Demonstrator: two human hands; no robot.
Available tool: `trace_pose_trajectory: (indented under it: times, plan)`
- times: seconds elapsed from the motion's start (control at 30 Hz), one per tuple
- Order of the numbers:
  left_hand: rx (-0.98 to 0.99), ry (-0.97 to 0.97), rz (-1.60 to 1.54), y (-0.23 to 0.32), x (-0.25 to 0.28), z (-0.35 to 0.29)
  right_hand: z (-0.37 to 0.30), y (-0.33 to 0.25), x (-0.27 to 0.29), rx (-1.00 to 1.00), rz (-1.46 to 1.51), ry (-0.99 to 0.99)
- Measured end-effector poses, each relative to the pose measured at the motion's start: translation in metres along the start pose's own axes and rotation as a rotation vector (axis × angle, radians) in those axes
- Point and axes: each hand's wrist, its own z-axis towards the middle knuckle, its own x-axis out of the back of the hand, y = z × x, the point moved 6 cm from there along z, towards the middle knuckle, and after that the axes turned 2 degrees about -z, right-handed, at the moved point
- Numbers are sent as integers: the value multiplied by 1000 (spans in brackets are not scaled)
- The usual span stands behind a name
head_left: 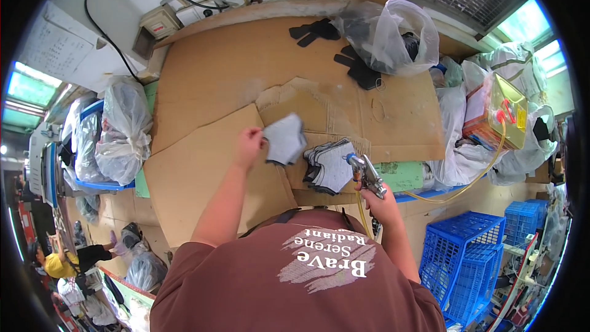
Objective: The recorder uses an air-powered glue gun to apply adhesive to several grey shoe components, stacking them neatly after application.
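My left hand pinches the edge of a light grey, angular cut piece of sheet material, holding it over the cardboard. In my right hand is a metal spray gun, its blue-tipped nozzle pointing toward a stack of similar pieces. That stack, grey on top with dark edges, lies fanned out on the cardboard just left of the gun. A yellow hose hangs below the gun by my right hand.
Cardboard sheets cover the table. Black cut pieces and a clear plastic bag lie at the far right. A yellowish can with a hose stands right, above blue crates. Bagged goods sit left; another person is lower left.
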Motion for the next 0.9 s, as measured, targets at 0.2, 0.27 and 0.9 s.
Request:
trace_pose_trajectory:
  times: [0.2, 0.27, 0.9]
  plan:
    - [218, 145, 124, -28, 77, 35, 3, -1, -11, 6, 22, -46]
    - [315, 62, -40, -39, 79, 31, 2, -4, -12, 1, 30, -29]
    - [242, 279, 150, -15, 98, 69, 0, 2, -14, -12, 14, -57]
